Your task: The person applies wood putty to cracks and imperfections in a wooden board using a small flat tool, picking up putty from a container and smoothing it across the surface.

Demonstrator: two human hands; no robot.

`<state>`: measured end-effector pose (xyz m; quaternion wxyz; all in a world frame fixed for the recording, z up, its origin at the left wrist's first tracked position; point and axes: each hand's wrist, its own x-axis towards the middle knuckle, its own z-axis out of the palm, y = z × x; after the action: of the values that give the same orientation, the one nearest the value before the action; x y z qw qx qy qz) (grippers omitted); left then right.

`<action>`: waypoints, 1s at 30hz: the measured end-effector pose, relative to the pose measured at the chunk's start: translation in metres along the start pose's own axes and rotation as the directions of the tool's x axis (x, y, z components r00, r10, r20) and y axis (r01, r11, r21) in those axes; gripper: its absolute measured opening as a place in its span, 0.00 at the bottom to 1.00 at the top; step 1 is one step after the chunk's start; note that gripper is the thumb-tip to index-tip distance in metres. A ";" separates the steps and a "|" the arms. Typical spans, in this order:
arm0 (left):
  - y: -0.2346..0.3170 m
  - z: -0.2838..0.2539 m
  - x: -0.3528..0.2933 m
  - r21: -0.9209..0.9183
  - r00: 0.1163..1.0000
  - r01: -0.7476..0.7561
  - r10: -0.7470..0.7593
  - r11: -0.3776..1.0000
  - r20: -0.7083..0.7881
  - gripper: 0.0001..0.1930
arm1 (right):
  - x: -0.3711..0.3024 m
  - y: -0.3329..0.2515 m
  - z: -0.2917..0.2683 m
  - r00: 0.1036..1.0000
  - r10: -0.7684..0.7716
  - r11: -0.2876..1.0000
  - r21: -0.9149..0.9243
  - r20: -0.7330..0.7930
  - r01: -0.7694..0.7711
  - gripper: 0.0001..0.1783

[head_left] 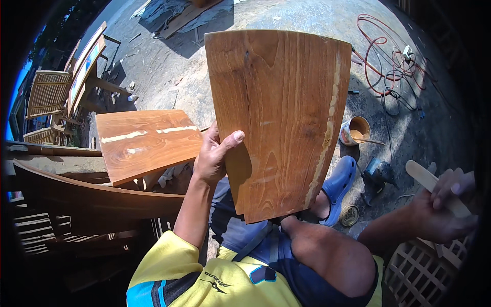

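Note:
My left hand (pixel 217 152) grips the left edge of a brown wooden panel (pixel 281 112), thumb on its face and fingers behind. The panel is held up in front of me, its top edge gently curved. A pale filler line (pixel 330 123) runs down along its right side. Off to the right, my right hand (pixel 447 210) is closed round a flat wooden stick (pixel 440 187), apart from the panel. A second wooden panel (pixel 148 146) with pale filler streaks lies to the left, just beyond my left wrist.
An open tub (pixel 355 130) of brownish paste with a stick in it stands on the ground, near a round lid (pixel 350 215) and a dark power tool (pixel 377 176). Red and dark hoses (pixel 388 66) coil farther back. Wooden chairs (pixel 48 94) stand at left; a slatted piece (pixel 417 273) sits lower right.

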<state>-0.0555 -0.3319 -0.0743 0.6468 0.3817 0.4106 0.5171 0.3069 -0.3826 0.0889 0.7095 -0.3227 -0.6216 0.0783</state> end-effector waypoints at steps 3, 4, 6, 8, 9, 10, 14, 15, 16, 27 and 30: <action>0.002 -0.015 -0.007 0.046 0.999 0.030 -0.029 0.998 -0.016 0.27 | -0.036 0.061 0.079 0.690 0.675 0.717 -0.458 0.263 -0.526 0.24; 0.009 -0.013 -0.010 0.050 0.999 0.037 -0.036 0.998 -0.013 0.26 | -0.041 0.062 0.104 0.729 0.611 0.777 -0.409 0.308 -0.479 0.23; 0.010 -0.005 -0.011 0.035 1.000 0.020 -0.020 0.999 -0.008 0.26 | -0.047 0.077 0.125 0.834 0.382 0.899 -0.368 0.398 -0.237 0.24; 0.004 -0.001 -0.007 0.008 1.000 0.018 -0.018 1.000 0.006 0.26 | -0.050 0.089 0.133 0.871 0.200 0.930 -0.368 0.449 -0.024 0.26; 0.004 0.002 -0.006 0.008 1.000 0.003 -0.003 1.000 0.016 0.26 | -0.050 0.091 0.138 0.857 0.191 0.931 -0.366 0.478 -0.003 0.27; 0.004 0.004 -0.006 0.006 1.000 -0.005 0.005 1.000 0.019 0.27 | -0.052 0.093 0.143 0.841 0.186 0.933 -0.361 0.508 0.012 0.28; 0.009 0.009 -0.008 0.023 0.999 -0.036 0.035 0.999 0.031 0.27 | -0.061 0.103 0.159 0.838 0.129 0.924 -0.370 0.530 0.092 0.28; 0.009 0.010 -0.008 0.034 0.998 -0.049 0.048 0.998 0.033 0.27 | -0.063 0.101 0.157 0.838 0.128 0.923 -0.372 0.530 0.095 0.28; 0.010 0.009 -0.009 0.035 0.998 -0.051 0.050 0.998 0.029 0.27 | -0.066 0.094 0.156 0.821 0.179 0.906 -0.416 0.542 0.077 0.27; 0.007 0.011 -0.005 0.086 0.997 -0.075 0.072 0.993 0.035 0.25 | -0.026 0.052 0.150 0.703 0.319 0.717 -0.647 0.636 0.259 0.21; 0.012 0.013 -0.008 0.045 0.997 -0.079 0.080 0.996 -0.019 0.25 | -0.033 0.055 0.138 0.619 0.363 0.735 -0.622 0.696 0.269 0.20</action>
<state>-0.0484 -0.3383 -0.0577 0.6130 0.4065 0.4130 0.5370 0.1867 -0.3066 0.0338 0.1942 -0.5067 -0.8400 -0.0004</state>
